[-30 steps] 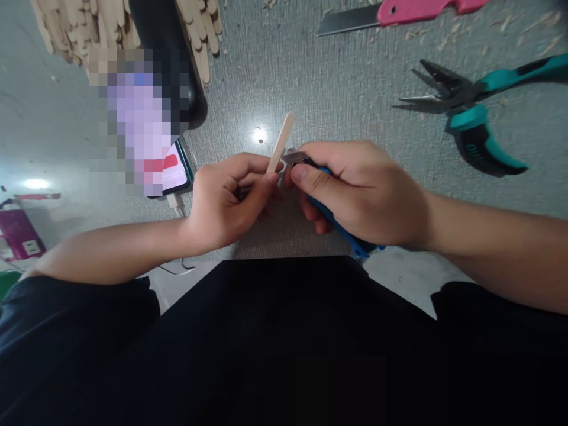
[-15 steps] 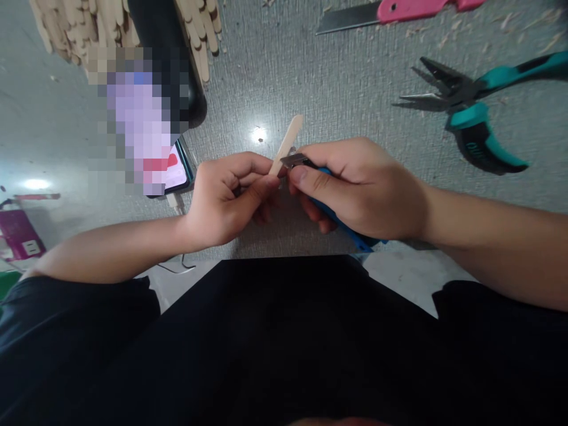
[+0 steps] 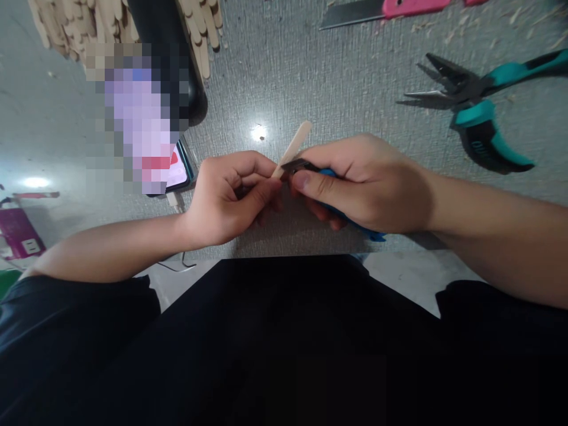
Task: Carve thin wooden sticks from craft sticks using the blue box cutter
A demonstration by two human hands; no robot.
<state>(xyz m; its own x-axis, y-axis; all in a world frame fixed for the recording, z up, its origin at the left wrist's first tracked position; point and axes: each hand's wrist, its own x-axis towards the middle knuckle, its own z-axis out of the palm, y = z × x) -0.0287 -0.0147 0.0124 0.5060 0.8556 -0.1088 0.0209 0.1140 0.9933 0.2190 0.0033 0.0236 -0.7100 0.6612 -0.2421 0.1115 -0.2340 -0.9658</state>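
Observation:
Between the thumb and fingers of my left hand (image 3: 235, 198) a pale wooden craft stick (image 3: 296, 142) is pinched near its lower end, its rounded tip slanting up to the right. My right hand (image 3: 364, 183) grips a blue-handled utility knife (image 3: 328, 173), thumb near the base of its blade. The blade meets the right edge of the stick, just above my left fingertips. Most of the knife's handle is hidden under my right hand.
Craft sticks (image 3: 84, 23) are heaped at the upper left around a long black object (image 3: 168, 53). A phone (image 3: 180, 171) lies below it on a cable. Teal-handled pliers (image 3: 470, 89) lie open at the right, below a pink-handled blade (image 3: 355, 13). Wood shavings litter the upper right.
The craft stick has tilted further right and its tip has dropped slightly. The knife blade, apart from the stick at first, now rests against its edge.

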